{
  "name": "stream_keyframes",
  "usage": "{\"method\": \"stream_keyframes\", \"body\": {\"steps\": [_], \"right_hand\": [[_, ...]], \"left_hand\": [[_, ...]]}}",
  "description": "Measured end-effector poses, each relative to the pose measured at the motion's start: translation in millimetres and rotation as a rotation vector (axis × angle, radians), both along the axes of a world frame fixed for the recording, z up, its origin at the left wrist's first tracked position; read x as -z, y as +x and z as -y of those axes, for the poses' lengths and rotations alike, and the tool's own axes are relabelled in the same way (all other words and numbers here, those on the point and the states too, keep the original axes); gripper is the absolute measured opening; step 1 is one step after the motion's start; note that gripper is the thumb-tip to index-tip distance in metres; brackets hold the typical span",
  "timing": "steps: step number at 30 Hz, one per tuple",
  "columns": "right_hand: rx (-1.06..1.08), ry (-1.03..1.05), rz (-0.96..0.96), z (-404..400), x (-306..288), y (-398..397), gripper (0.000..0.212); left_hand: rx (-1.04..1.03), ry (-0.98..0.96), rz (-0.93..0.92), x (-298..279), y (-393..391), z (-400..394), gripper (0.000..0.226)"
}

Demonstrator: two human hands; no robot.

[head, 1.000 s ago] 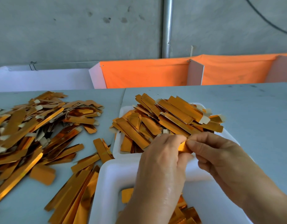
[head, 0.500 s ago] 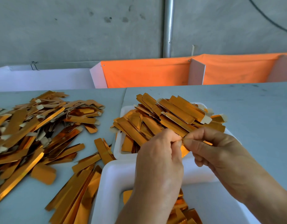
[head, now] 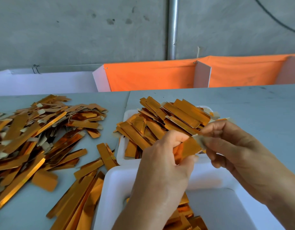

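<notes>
Shiny gold-orange strips [head: 43, 135] — pale tabs — white trays [head: 117, 183], grey table [head: 259, 113], orange cloth [head: 151, 77].

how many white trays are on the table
2: the far tray, heaped with gold strips, and the near tray at the bottom edge. Another could hide under the loose pile.

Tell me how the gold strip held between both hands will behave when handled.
The gold strip looks thin and light: it appears to bend between the left hand and right hand, so probably floppy, easily creased. Its mirror-like face suggests it is slippery, though the pale tab the right hand pinches may grip better. Flat, so unlikely to roll.
</notes>
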State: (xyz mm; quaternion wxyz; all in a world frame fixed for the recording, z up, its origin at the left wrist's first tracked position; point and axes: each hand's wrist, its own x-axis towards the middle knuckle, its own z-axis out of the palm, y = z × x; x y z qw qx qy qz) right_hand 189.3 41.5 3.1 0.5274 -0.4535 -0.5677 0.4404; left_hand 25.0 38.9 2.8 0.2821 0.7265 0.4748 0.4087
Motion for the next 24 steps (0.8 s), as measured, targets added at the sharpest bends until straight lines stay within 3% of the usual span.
{"method": "stream_keyframes", "body": {"steps": [6, 8, 11, 18, 20, 24], "right_hand": [[-0.051, -0.010, 0.061, -1.6, 0.1, 5.5, 0.033], [-0.062, 0.011, 0.073, -1.3, -2.0, 5.0, 0.030], [-0.101, 0.016, 0.075, 0.9, -7.2, 4.6, 0.009], [-0.066, -0.009, 0.188, 1.2, -3.3, -0.4, 0.018], [-0.122, -0.061, 0.086, 1.4, -4.2, 1.8, 0.005], [-0.255, -0.238, -0.295, -3.0, -2.8, 10.2, 0.015]], "left_hand": [[0.040, -0.047, -0.005, 1.7, -3.9, -1.2, 0.030], [0.050, -0.048, 0.001, 2.0, -4.8, -2.0, 0.030], [0.082, -0.048, 0.002, 1.9, -6.7, -2.8, 0.031], [0.091, 0.023, -0.102, 5.6, -8.0, -1.9, 0.029], [0.108, 0.009, -0.106, 3.6, -8.5, -1.7, 0.021], [0.124, -0.011, -0.081, 1.9, -10.2, -2.8, 0.025]]}}
